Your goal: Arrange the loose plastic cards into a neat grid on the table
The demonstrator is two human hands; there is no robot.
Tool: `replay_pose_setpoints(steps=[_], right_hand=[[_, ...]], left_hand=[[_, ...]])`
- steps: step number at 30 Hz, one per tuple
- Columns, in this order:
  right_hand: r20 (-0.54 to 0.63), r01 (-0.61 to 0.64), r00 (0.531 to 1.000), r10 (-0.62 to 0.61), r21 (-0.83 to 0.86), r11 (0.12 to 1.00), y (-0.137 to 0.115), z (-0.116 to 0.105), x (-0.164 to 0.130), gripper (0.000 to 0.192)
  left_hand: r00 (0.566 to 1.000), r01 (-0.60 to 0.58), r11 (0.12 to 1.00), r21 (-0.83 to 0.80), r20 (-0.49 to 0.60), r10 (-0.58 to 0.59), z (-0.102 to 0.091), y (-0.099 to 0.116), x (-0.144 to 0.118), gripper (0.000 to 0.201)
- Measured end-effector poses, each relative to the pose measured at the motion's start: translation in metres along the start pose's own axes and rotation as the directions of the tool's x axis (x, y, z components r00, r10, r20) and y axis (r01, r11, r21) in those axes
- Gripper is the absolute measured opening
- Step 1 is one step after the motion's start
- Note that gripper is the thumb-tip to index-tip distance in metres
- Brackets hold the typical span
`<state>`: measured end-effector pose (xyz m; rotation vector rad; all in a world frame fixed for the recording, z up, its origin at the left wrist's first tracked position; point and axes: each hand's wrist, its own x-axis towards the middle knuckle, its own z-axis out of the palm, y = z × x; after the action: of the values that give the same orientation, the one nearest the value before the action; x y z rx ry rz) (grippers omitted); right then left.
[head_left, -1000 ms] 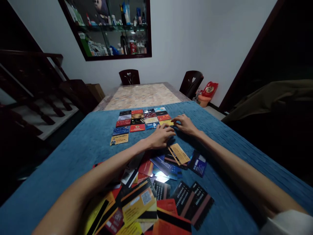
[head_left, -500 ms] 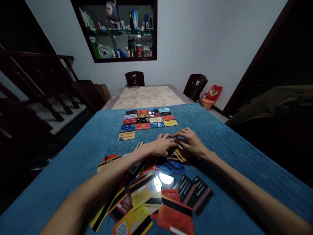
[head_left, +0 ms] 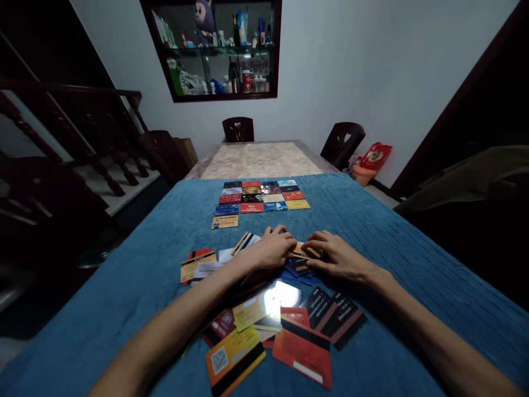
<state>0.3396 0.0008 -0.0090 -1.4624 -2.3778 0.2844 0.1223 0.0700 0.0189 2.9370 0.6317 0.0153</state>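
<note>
Over the loose pile of cards, my left hand (head_left: 273,248) has its fingers curled down, with their tips at the left end of a gold card (head_left: 303,250). My right hand (head_left: 336,256) pinches that card's right side, its thumb lower down beside a black card (head_left: 301,266). Blue cards (head_left: 303,278) lie partly under both hands. Beyond them, several cards lie face up in neat rows, with a tan card (head_left: 225,221) alone in the nearest row. Closer to me are an orange card (head_left: 303,353), a yellow card (head_left: 235,358) and black striped cards (head_left: 347,320), overlapping.
A blue cloth (head_left: 165,237) covers the near part of the table; the far part has a patterned top (head_left: 268,160). Dark chairs (head_left: 238,130) stand around it. A lit wall cabinet (head_left: 219,49) holds bottles and a plush toy. Stair railings are at left.
My hands have drawn slightly apart, and the gold card between them lies more level. The whole view has shifted, so things appear further right.
</note>
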Motion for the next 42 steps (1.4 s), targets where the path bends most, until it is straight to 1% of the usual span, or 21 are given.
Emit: replay_pose_setpoints(steps=[4, 7, 10, 17, 19, 22, 28, 32, 34, 37, 42], right_hand=[[0.013, 0.01, 1.0, -0.01, 0.032, 0.999, 0.002, -0.001, -0.002, 0.034], [0.014, 0.004, 1.0, -0.005, 0.058, 0.998, 0.005, -0.003, -0.003, 0.035], [0.012, 0.031, 0.999, -0.032, 0.076, 0.997, 0.007, -0.005, -0.004, 0.035], [0.01, 0.051, 0.999, -0.052, 0.05, 0.997, 0.003, -0.007, -0.003, 0.026], [0.004, 0.056, 0.998, -0.056, 0.042, 0.998, 0.002, -0.008, -0.002, 0.025], [-0.021, 0.064, 0.998, -0.062, 0.063, 0.996, -0.002, -0.011, -0.002, 0.023], [-0.151, 0.026, 0.988, -0.009, 0.106, 0.994, -0.004, -0.01, -0.004, 0.028], [-0.282, -0.01, 0.959, 0.037, 0.097, 0.995, 0.001, -0.004, -0.003, 0.028], [-0.324, -0.027, 0.945, 0.054, 0.085, 0.996, 0.004, 0.0, -0.003, 0.027], [-0.32, -0.034, 0.945, 0.06, 0.088, 0.996, 0.009, 0.003, -0.003, 0.025], [-0.306, -0.027, 0.95, 0.059, 0.107, 0.994, 0.017, 0.008, -0.003, 0.034]], left_hand=[[0.999, -0.026, 0.998, 0.056, -0.025, 0.027, 0.001, 0.002, -0.005, 0.015], [0.996, -0.075, 0.992, 0.101, -0.049, 0.08, 0.002, 0.0, -0.007, 0.018], [0.989, -0.115, 0.983, 0.143, -0.074, 0.127, 0.002, -0.003, -0.008, 0.018], [0.981, -0.165, 0.956, 0.243, -0.064, 0.185, 0.003, -0.007, -0.005, 0.016], [0.978, -0.177, 0.951, 0.252, -0.063, 0.198, 0.003, -0.008, -0.005, 0.015], [0.976, -0.175, 0.959, 0.222, -0.086, 0.198, 0.002, -0.011, -0.004, 0.016], [0.976, -0.11, 0.993, 0.034, -0.186, 0.115, 0.005, -0.022, -0.002, 0.023], [0.96, -0.063, 0.994, -0.085, -0.276, 0.037, 0.008, -0.026, 0.0, 0.023], [0.949, -0.037, 0.989, -0.14, -0.315, -0.009, 0.01, -0.026, 0.002, 0.022], [0.936, 0.008, 0.98, -0.197, -0.343, -0.077, 0.014, -0.026, 0.004, 0.021], [0.919, 0.067, 0.964, -0.257, -0.361, -0.16, 0.015, -0.028, 0.003, 0.022]])
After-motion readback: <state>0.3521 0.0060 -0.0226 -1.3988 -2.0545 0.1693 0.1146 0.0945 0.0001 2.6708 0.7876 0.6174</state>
